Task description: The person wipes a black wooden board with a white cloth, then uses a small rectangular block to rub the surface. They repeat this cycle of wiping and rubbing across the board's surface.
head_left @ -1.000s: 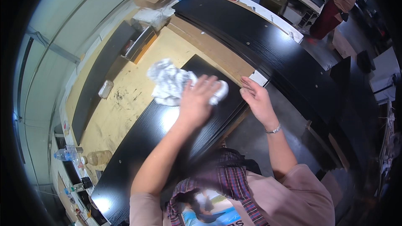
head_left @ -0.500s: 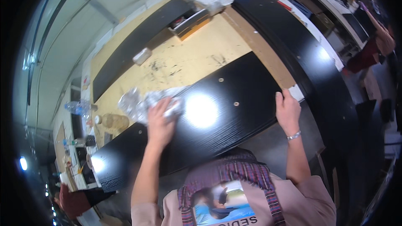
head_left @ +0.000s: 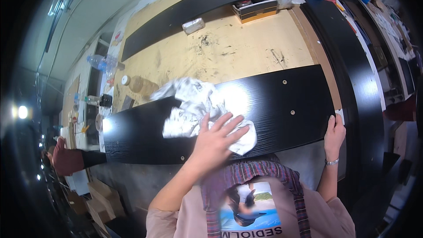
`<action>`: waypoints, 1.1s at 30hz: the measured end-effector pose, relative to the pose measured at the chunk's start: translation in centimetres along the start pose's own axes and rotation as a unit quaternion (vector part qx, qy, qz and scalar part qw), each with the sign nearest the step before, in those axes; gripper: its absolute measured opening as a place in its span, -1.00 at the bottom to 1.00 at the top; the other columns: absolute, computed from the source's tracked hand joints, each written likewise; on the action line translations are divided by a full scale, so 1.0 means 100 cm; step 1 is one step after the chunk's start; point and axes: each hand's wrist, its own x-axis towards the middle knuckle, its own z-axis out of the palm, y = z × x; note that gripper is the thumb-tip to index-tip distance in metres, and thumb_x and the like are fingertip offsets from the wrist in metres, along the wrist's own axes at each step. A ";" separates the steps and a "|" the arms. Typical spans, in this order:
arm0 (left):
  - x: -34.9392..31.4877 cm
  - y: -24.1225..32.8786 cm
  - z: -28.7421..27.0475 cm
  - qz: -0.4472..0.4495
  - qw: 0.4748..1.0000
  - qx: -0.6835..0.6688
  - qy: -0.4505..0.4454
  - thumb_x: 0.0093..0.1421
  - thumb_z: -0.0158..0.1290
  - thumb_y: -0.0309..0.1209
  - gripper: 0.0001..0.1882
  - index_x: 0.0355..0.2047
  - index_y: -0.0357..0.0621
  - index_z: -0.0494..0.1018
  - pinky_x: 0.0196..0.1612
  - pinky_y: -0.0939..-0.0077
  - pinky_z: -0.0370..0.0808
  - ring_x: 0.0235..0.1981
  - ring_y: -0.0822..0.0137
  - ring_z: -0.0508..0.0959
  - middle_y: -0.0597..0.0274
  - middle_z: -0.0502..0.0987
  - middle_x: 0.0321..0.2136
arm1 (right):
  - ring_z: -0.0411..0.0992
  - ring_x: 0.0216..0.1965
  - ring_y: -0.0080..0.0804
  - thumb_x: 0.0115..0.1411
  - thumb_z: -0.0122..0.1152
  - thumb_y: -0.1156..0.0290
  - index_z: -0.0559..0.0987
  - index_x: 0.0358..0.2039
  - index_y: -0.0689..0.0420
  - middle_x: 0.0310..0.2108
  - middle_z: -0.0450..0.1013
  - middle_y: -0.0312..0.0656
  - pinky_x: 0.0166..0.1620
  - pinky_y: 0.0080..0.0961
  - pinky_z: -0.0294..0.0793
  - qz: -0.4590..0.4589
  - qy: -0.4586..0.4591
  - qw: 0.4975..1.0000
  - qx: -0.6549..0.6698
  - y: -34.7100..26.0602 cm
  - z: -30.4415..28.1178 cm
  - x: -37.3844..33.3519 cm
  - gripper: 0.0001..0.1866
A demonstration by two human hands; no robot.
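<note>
A long black board [head_left: 282, 94] with a wood-grain surface and small round metal fittings lies across the near side of the table, shining where light falls on it. My left hand [head_left: 216, 143] presses flat on a crumpled white cloth [head_left: 187, 121] with dark marks, its fingers spread over the cloth near the board's front edge. Part of the cloth is smeared by motion, and one end reaches past the board's far edge. At the right end of the board, my right hand [head_left: 335, 134] grips the corner, thumb on the near side.
A curved stack of black boards [head_left: 348, 53] stands along the right. Another black panel [head_left: 185, 11] lies at the back, near a small open box [head_left: 255, 11] and a wrapped white block [head_left: 194, 25]. Bottles, including a brownish one [head_left: 143, 86], stand left. Other people's sleeves [head_left: 66, 158] show at both sides.
My left hand and the cloth have moved right and toward me along the board. The right hand keeps its hold at the corner. The whole view has turned slightly.
</note>
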 end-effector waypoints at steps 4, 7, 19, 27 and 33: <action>-0.095 -0.080 0.014 -0.175 0.978 -0.007 0.116 0.07 0.29 -0.46 -0.58 -0.01 0.05 0.67 0.20 0.09 0.35 0.09 0.07 0.49 0.24 0.54 0.20 | 0.38 -0.58 0.00 0.48 0.03 0.29 0.52 -0.23 0.30 -0.59 0.39 0.07 -0.41 -0.14 0.32 -0.007 0.011 1.000 0.025 0.005 0.000 0.000 -0.71; -0.099 -0.072 0.006 -0.214 0.966 0.015 0.144 0.06 0.29 -0.48 -0.63 -0.07 -0.07 0.68 0.12 0.10 0.34 0.00 0.06 0.50 0.23 0.57 0.15 | 0.37 -0.58 -0.01 0.48 0.03 0.29 0.52 -0.24 0.30 -0.59 0.38 0.07 -0.41 -0.14 0.32 0.000 0.003 1.000 0.026 0.001 -0.001 0.001 -0.70; -0.051 -0.029 0.001 -0.075 0.995 -0.011 0.061 -0.02 0.26 -0.54 -0.46 0.02 0.18 0.68 0.09 0.14 0.32 -0.04 0.14 0.51 0.35 0.57 0.12 | 0.44 -0.49 0.05 0.47 0.05 0.28 0.54 -0.14 0.35 -0.53 0.45 0.12 -0.34 -0.13 0.38 0.004 -0.015 0.999 0.033 -0.004 -0.004 0.004 -0.68; -0.055 -0.054 -0.002 -0.095 0.992 0.062 0.052 -0.07 0.16 -0.62 -0.43 0.00 0.10 0.67 0.07 0.10 0.34 0.00 0.13 0.51 0.26 0.56 0.11 | 0.40 -0.53 -0.03 0.48 0.05 0.28 0.56 -0.11 0.36 -0.55 0.44 0.08 -0.37 -0.17 0.36 -0.020 0.021 0.999 0.031 0.005 0.003 0.003 -0.67; -0.046 -0.055 -0.010 -0.057 0.997 0.028 0.034 -0.12 0.14 -0.62 -0.43 -0.03 0.06 0.67 0.06 0.14 0.36 0.02 0.12 0.51 0.30 0.57 0.00 | 0.38 -0.56 -0.10 0.48 0.06 0.27 0.56 -0.12 0.35 -0.57 0.43 0.06 -0.38 -0.19 0.35 -0.022 0.026 0.999 0.038 0.006 0.001 0.002 -0.67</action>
